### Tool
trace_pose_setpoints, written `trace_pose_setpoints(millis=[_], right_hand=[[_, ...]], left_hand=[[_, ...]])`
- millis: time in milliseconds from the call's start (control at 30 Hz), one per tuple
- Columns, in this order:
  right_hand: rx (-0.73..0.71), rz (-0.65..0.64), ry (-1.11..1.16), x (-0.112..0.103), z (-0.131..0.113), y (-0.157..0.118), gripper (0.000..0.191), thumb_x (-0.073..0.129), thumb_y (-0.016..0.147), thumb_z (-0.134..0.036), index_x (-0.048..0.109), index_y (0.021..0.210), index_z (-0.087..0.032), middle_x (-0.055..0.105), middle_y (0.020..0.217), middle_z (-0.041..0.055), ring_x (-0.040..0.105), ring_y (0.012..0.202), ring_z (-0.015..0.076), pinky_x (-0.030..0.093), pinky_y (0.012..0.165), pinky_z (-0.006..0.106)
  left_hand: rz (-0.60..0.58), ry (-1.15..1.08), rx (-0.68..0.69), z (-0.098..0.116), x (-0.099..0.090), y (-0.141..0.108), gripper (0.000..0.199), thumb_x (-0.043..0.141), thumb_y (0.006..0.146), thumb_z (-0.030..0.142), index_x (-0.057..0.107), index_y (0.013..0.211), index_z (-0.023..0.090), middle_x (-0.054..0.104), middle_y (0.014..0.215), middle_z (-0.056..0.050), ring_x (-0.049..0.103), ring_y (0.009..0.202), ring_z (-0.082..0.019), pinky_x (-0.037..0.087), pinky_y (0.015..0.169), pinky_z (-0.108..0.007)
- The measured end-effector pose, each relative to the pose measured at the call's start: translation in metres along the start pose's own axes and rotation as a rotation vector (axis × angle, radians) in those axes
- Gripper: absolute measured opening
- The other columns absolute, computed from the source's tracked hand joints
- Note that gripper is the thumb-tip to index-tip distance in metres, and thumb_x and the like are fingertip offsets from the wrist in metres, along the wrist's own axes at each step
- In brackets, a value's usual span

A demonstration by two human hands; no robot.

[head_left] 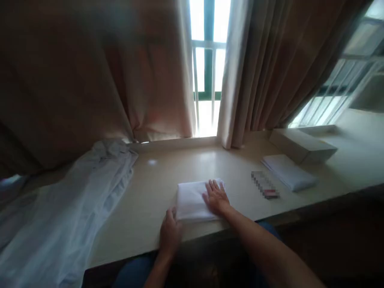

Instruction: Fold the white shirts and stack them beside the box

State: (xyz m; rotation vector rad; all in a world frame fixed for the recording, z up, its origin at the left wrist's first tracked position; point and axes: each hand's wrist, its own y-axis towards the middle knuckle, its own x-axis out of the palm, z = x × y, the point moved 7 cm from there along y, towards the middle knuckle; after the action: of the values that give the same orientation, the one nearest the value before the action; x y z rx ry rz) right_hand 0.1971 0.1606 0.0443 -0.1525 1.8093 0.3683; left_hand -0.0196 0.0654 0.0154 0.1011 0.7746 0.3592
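Note:
A folded white cloth point(192, 198) lies as a flat rectangular bundle near the front edge of the table. My right hand point(216, 197) rests palm down on its right part, fingers stretched and spread. Against the bundle's lower left edge is my left hand point(170, 232), seen from the back. Its fingers are partly hidden and blurred, so whether they grip the cloth's edge is unclear.
Loose white fabric point(78, 208) is heaped along the left of the pale table point(144, 208). To the right lie a pixelated object point(265, 185), another folded white cloth point(288, 172) and a pale box point(304, 146). Brown curtains point(156, 80) hang behind.

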Motion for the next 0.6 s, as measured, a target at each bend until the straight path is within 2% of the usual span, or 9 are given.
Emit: trace_pose_setpoints(millis=[233, 367, 467, 533, 600], right_hand=[[0.026, -0.049, -0.002, -0.003, 0.003, -0.002, 0.063, 0.023, 0.095, -0.054, 0.028, 0.148, -0.020, 0.021, 0.156, 0.0082, 0.011, 0.144, 0.0242, -0.003, 0.114, 0.046], [0.008, -0.037, -0.003, -0.002, 0.001, -0.001, 0.063, 0.021, 0.096, -0.054, 0.028, 0.148, -0.020, 0.021, 0.156, 0.0084, 0.012, 0.144, 0.0239, -0.003, 0.114, 0.047], [0.013, -0.025, -0.001, -0.004, 0.001, -0.001, 0.063, 0.022, 0.096, -0.053, 0.029, 0.148, -0.019, 0.022, 0.155, 0.0092, 0.012, 0.144, 0.0243, -0.003, 0.114, 0.047], [0.027, -0.035, -0.002, -0.006, -0.002, 0.000, 0.063, 0.022, 0.096, -0.053, 0.030, 0.148, -0.017, 0.023, 0.155, 0.0105, 0.011, 0.144, 0.0253, -0.004, 0.114, 0.049], [0.030, -0.020, -0.003, -0.012, -0.011, 0.000, 0.062, 0.022, 0.096, -0.052, 0.032, 0.147, -0.017, 0.022, 0.155, 0.0108, 0.009, 0.144, 0.0263, -0.005, 0.113, 0.051]], left_hand=[[0.048, 0.010, 0.035, 0.003, -0.010, 0.002, 0.050, 0.042, 0.070, 0.005, 0.054, 0.116, 0.020, 0.061, 0.110, -0.007, 0.058, 0.108, -0.020, 0.045, 0.097, -0.036], [-0.069, -0.095, 0.044, -0.005, -0.010, 0.004, 0.057, 0.044, 0.069, 0.007, 0.054, 0.123, 0.024, 0.059, 0.122, -0.005, 0.057, 0.111, -0.020, 0.048, 0.093, -0.034], [-0.143, -0.186, 0.080, -0.005, -0.016, 0.004, 0.058, 0.046, 0.070, 0.010, 0.054, 0.125, 0.024, 0.056, 0.131, -0.003, 0.053, 0.119, -0.019, 0.046, 0.097, -0.034], [-0.095, -0.197, 0.102, 0.005, -0.024, 0.006, 0.048, 0.045, 0.076, 0.014, 0.057, 0.121, 0.022, 0.058, 0.130, -0.003, 0.052, 0.121, -0.019, 0.042, 0.103, -0.035], [-0.013, -0.142, 0.151, 0.023, -0.029, 0.014, 0.037, 0.042, 0.084, 0.021, 0.061, 0.116, 0.021, 0.059, 0.128, -0.004, 0.051, 0.123, -0.019, 0.037, 0.108, -0.037]])
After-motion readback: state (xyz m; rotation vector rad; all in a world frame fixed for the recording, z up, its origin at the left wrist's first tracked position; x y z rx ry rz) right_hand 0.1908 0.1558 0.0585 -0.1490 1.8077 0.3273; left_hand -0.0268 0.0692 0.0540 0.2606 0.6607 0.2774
